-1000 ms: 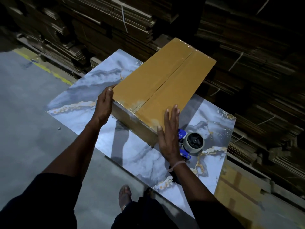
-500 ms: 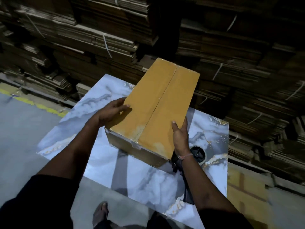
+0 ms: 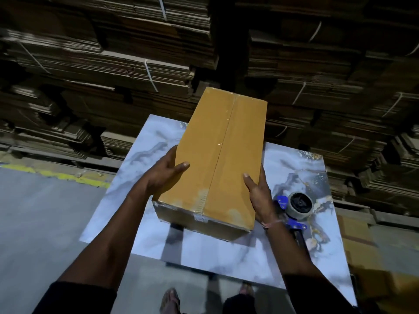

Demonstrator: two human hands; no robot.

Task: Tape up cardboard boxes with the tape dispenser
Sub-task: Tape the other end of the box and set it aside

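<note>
Box: I am holding a long tan cardboard box (image 3: 217,159) between both hands, its near end just above the marbled surface (image 3: 140,200) and its far end reaching out past the far edge of that surface.
Box seam: a strip of clear tape is running along the middle seam of the top face and folding down over the near end of the box.
Left grip: my left hand (image 3: 165,175) is clasping the left side of the box near its near end, thumb lying over the top face, fingers going down the side wall out of sight.
Right grip: my right hand (image 3: 260,193) is clasping the right side of the box opposite the left one, thumb resting on the top edge, the other fingers hidden behind the box wall.
Tape dispenser: a blue-framed tape dispenser (image 3: 294,209) with a roll on it is lying on the surface just to the right of the box, partly hidden behind my right wrist; I am not touching it.
Wristband: a thin pale band (image 3: 273,223) is sitting around my right wrist, beside the near right corner of the box.
Stacks: bundles of flattened cardboard (image 3: 113,53), tied with white straps, are rising beyond the far end of the box.
Floor: grey floor (image 3: 40,223) is lying to the left of the box, with a worn yellow line (image 3: 56,175) crossing it.
Feet: my sandalled feet (image 3: 170,301) are showing below the near end of the box, past the near edge of the surface.
</note>
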